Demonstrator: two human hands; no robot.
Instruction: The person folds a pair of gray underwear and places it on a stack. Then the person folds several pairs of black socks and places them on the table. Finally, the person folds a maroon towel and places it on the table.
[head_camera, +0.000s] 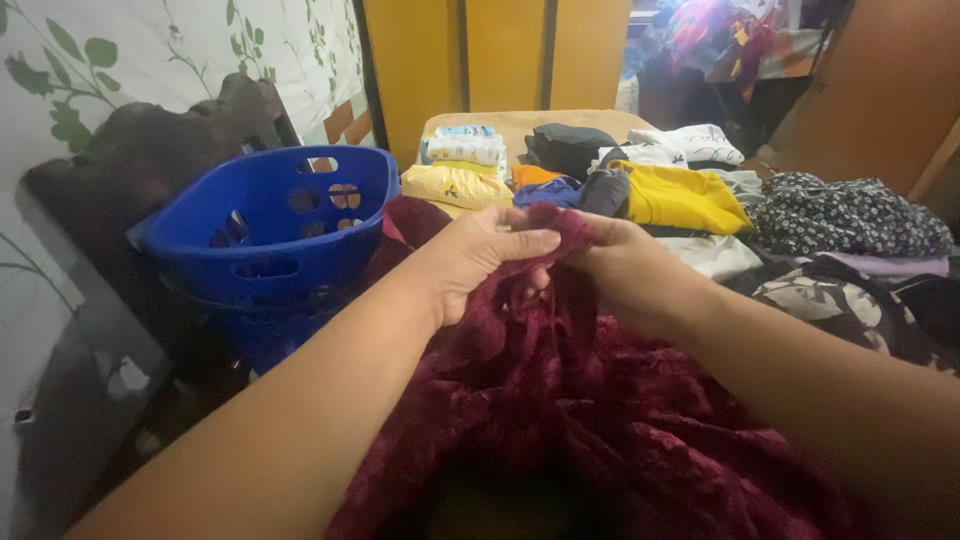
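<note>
Pinching the top edge of a maroon garment, both hands meet at the middle of the view, over a bed strewn with clothes. Left hand: fingers pressed together over the cloth, thumb underneath, closed on the edge. Right hand: fingers curled into the same edge, just beside the left, likewise closed on fabric; the tips themselves are hidden in the folds. The garment hangs from this grip and spreads down toward the camera, bunched and creased, its lower part out of frame. A blue basket stands to the left, touching or just beside the cloth, and looks nearly empty. Beyond the hands lie folded pieces: a pale yellow item, a yellow shirt, a dark pile and a floral print garment to the right. Judgement: the step in hand is finding and straightening an edge. To do it well, the hands would need to part along the seam while holding tension, so the cloth falls flat rather than twisted. The open-textured fabric may snag or stretch if pulled hard.
</note>
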